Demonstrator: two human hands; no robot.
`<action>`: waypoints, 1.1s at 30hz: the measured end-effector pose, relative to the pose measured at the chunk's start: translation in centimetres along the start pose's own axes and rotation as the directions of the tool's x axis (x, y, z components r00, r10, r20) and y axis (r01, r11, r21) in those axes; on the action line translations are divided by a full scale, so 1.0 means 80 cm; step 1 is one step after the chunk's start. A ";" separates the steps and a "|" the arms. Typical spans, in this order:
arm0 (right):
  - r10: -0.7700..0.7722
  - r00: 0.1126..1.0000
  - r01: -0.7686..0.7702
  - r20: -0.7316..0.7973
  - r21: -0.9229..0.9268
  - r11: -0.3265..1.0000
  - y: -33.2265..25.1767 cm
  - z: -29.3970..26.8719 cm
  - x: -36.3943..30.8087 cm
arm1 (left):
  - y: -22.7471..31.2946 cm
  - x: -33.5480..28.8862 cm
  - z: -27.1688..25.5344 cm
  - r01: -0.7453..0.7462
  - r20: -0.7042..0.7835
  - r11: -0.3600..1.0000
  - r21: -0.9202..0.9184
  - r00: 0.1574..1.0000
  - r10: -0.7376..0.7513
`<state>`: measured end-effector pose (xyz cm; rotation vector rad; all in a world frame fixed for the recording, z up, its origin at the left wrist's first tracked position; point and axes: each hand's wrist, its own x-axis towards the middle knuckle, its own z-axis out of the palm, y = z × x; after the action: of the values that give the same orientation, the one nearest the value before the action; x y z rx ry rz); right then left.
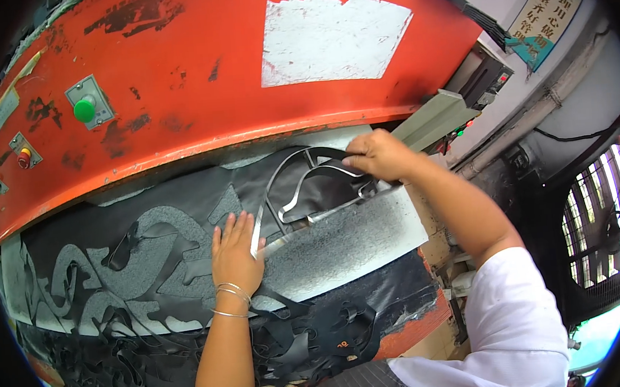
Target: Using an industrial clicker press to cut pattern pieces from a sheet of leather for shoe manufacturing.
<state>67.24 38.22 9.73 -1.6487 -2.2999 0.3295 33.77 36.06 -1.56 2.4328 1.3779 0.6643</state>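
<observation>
Scraps: near me, a messy heap of thin black strips, soft and curly. They hang over the near edge, out of my way.
Black sheet: it lies flat on the grey board. It is soft and dark, with curvy holes where shapes are gone.
Cutting board: grey, rough and speckled, full of little marks. It is flat and hard under the sheet.
My left hand: it lies flat on the sheet, fingers straight and a little apart, pressing it down so it will not slide. It touches the near left edge of the metal cutter.
Metal cutter: a thin shiny steel band bent into a curvy loop. It stands on the sheet, in the middle, just right of my left hand.
My right hand: farther away, fingers curled tight on the cutter's far rim, to hold it steady.
Press: far off, a big orange machine head with scratched paint, a worn white patch and a green button on the left.
</observation>
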 end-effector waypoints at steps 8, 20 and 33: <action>0.182 0.983 -0.181 -0.027 0.022 0.983 0.055 0.071 -0.006 | 0.017 0.012 -0.008 0.057 -0.021 0.988 -0.146 0.998 -0.061; 0.175 0.983 -0.160 -0.063 0.192 0.968 0.069 0.092 0.019 | 0.002 0.010 0.011 0.038 -0.135 0.984 -0.176 0.989 -0.062; 0.166 0.979 -0.127 -0.119 0.284 0.950 0.066 0.096 -0.081 | -0.005 0.008 0.013 0.009 -0.181 0.981 -0.193 0.983 -0.044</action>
<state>71.06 33.61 0.08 -1.6457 -1.9334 0.5219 34.29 36.77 -2.47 2.2450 1.3405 0.9889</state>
